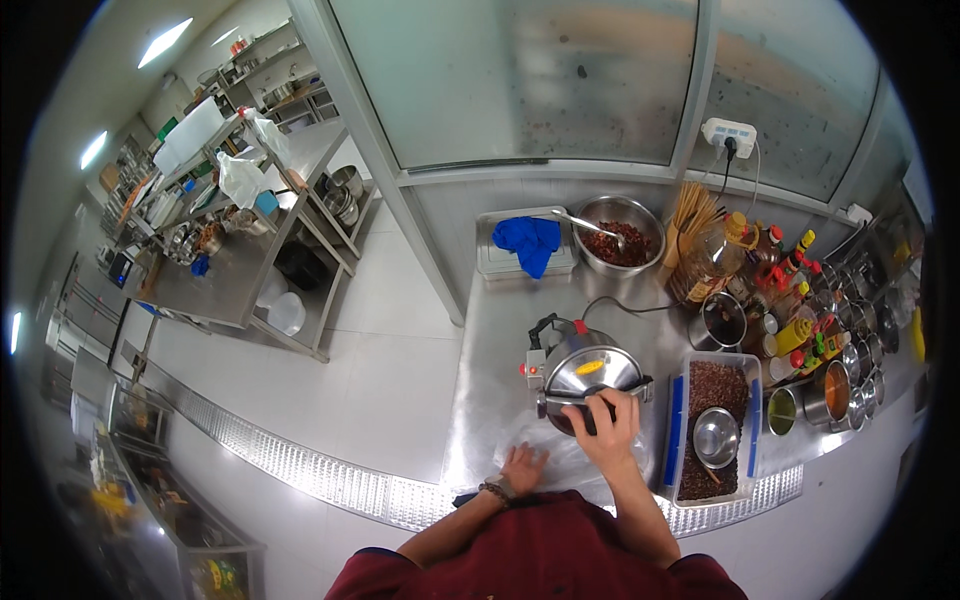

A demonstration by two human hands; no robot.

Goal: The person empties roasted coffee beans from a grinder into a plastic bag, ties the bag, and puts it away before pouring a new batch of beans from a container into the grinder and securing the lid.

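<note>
A stainless-steel electric grinder [592, 367] with a round lid, a crossbar clamp and a small switch box stands on the steel table [499, 345]. My right hand [615, 435] grips a dark knob at the crossbar, on the side of the machine nearest me; my fingers hide most of the knob. My left hand [523, 469] rests at the table's near edge, fingers spread and holding nothing. Under and beside it lies a clear plastic sheet or bag [559, 444]. The inside of the grinder is hidden by its lid.
Right of the grinder, a plastic bin [752, 420] holds dark reddish granules and a small metal bowl [716, 437]. Behind are a steel bowl [651, 262] of dried red pieces with a spoon, a blue cloth [529, 240] on a lidded container, skewers [694, 206] and several sauce bottles [793, 336].
</note>
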